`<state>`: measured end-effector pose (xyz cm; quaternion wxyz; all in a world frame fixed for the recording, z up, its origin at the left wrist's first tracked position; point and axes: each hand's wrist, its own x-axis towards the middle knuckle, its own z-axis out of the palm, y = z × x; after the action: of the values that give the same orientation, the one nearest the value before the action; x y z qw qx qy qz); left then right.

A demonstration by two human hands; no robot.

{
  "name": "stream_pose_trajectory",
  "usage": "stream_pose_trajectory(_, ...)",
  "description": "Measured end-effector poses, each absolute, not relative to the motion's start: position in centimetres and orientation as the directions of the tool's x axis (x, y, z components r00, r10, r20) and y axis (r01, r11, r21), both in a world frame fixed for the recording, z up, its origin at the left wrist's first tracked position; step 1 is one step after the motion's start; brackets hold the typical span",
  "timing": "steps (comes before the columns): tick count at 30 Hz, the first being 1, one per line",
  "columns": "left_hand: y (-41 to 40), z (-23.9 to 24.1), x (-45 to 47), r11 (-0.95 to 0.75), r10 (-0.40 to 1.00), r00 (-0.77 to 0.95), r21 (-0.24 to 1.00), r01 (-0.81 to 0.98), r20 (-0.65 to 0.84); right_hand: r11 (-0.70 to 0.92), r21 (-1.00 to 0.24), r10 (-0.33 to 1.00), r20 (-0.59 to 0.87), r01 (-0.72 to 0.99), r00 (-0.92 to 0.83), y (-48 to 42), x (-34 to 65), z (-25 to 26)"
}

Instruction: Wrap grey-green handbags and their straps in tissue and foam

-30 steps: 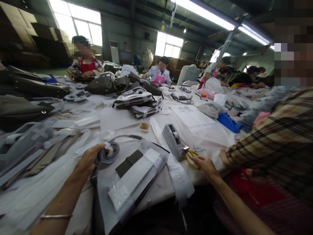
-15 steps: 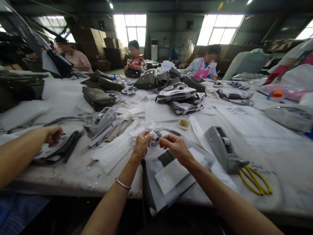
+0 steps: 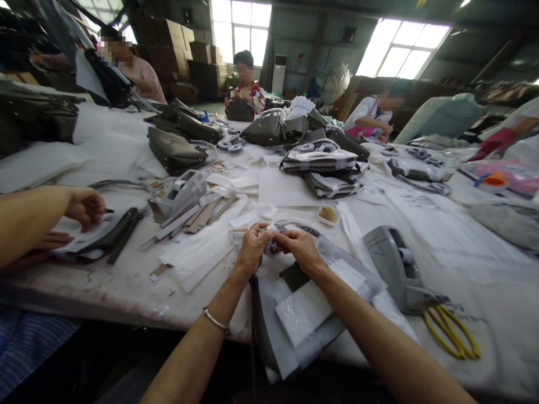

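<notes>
My left hand (image 3: 254,247) is closed at the wrapped handle (image 3: 290,226) of a dark olive bag (image 3: 290,275). A small white piece (image 3: 272,228) shows at its fingertips. My right hand (image 3: 300,249) pinches right beside the left fingertips, and whatever lies between its fingers is too small to make out. Beneath my forearms the bag lies flat at the table edge, partly covered by translucent wrapping (image 3: 273,320) and a white packet (image 3: 304,308).
Right of the bag stands a grey tape dispenser (image 3: 391,269), with yellow-handled scissors (image 3: 452,334). Another dispenser (image 3: 181,193) and card strips (image 3: 210,216) lie left. A co-worker's hands (image 3: 86,207) work near a dark strip (image 3: 124,233). Wrapped bags (image 3: 320,163) are stacked ahead.
My right hand has come in from the right to meet my left fingertips. The view has shifted slightly. The co-worker's hand at the left now reaches down to the work there.
</notes>
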<state>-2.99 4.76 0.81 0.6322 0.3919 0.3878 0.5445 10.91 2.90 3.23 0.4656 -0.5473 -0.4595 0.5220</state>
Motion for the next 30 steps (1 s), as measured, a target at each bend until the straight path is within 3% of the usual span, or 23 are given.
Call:
stream_pose_trajectory(4,5.3,0.6,-3.2,0.162,0.983,0.146,0.883,-0.441,-0.108,-0.174,-0.982,0.984,-0.176,-0.071,0.013,3.0,10.7,3.0)
stream_pose_trajectory(10,5.9,0.3,-3.1,0.168,0.983,0.141,0.899,-0.405,-0.12,-0.262,-0.965,0.964,-0.262,-0.006,0.042,3.8,10.3,2.8)
stream_pose_trajectory(15,6.0,0.7,-3.0,0.16,0.985,0.127,0.908,-0.387,-0.119,-0.247,-0.959,0.967,-0.234,0.137,0.102,4.6,10.2,2.9)
stream_pose_trajectory(17,6.1,0.8,-3.0,0.166,0.984,0.127,0.91,-0.381,-0.126,-0.191,-0.942,0.976,-0.154,0.276,0.153,4.7,10.2,3.0)
stream_pose_trajectory(19,6.3,0.7,-3.1,0.184,0.98,0.141,0.911,-0.369,-0.141,-0.082,-0.816,0.984,0.024,0.573,0.174,4.7,10.4,3.3)
stream_pose_trajectory(22,6.5,0.5,-3.3,0.208,0.971,0.18,0.92,-0.332,-0.155,0.13,-0.353,0.952,0.305,0.927,-0.018,4.8,10.9,4.3)
stream_pose_trajectory(26,6.7,0.4,-3.5,0.183,0.966,0.219,0.957,-0.224,-0.134,0.416,0.031,0.828,0.399,0.909,-0.393,5.6,11.5,5.7)
stream_pose_trajectory(30,7.4,0.7,-3.7,0.088,0.968,0.238,0.994,-0.057,-0.072,0.536,0.099,0.819,0.181,0.838,-0.545,7.3,11.2,5.4)
